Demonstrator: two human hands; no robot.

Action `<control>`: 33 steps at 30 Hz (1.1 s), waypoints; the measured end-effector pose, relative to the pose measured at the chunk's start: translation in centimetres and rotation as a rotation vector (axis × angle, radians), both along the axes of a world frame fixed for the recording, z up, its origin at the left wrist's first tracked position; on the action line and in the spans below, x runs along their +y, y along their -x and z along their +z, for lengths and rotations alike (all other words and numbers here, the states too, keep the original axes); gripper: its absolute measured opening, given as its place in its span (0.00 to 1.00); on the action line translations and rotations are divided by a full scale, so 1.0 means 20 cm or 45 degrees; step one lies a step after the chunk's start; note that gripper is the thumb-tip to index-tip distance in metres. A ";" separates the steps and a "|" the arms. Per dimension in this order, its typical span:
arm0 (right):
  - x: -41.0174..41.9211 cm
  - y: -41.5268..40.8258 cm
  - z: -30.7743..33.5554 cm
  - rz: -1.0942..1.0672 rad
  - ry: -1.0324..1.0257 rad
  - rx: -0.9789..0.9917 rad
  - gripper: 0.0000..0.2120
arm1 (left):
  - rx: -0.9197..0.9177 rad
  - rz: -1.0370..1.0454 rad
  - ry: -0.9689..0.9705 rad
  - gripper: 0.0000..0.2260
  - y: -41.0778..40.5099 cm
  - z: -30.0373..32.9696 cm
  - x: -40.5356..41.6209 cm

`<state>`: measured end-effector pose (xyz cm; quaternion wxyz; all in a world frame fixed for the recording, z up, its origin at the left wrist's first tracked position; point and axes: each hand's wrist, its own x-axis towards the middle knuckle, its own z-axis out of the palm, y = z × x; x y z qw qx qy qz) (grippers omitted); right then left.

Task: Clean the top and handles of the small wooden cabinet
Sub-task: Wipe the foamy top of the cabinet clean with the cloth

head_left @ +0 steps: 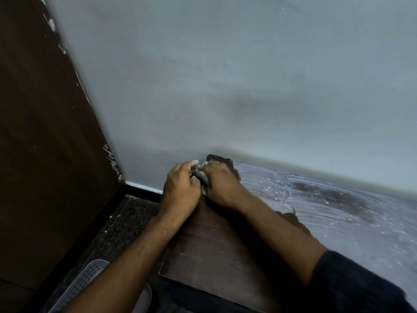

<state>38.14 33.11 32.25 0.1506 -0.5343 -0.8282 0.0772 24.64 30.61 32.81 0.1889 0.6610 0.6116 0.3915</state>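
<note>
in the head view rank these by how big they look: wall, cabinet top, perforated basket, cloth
1. wall, fills most of the frame
2. cabinet top, cut off at the right edge
3. basket, partly behind the left arm, so its real size is unsure
4. cloth, a small wad between both hands

I see the dark wooden cabinet top (209,249) butted against the grey wall. Its right part is smeared with whitish, streaky film (327,206). At its far left corner a crumpled grey cloth (202,175) lies under my right hand (222,186), touched by my left hand (180,188).
</note>
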 end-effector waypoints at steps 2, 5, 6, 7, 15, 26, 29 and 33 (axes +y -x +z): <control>-0.22 0.00 -0.02 0.148 -0.033 0.088 0.16 | -0.003 -0.034 -0.062 0.18 0.00 0.00 -0.02; -0.42 -0.09 -0.04 0.220 0.014 0.144 0.14 | 0.030 -0.107 -0.070 0.16 -0.02 -0.02 -0.07; -0.41 -0.13 -0.03 0.199 0.035 0.136 0.16 | 0.054 -0.131 -0.059 0.16 -0.03 -0.02 -0.09; -0.38 -0.15 -0.01 0.157 0.050 0.124 0.18 | 0.088 -0.152 -0.051 0.15 -0.04 -0.03 -0.11; -0.44 -0.09 0.01 -0.047 0.000 0.146 0.14 | 0.166 -0.171 -0.051 0.14 -0.07 -0.02 -0.23; -0.61 -0.25 0.00 -0.247 0.056 0.166 0.19 | 0.195 -0.244 -0.022 0.11 -0.07 -0.03 -0.36; -0.81 -0.18 0.01 -0.078 0.020 0.241 0.14 | 0.144 -0.207 -0.015 0.12 -0.04 0.00 -0.38; -1.04 -0.17 -0.01 0.183 0.046 0.223 0.20 | 0.082 -0.203 -0.017 0.12 0.00 -0.01 -0.42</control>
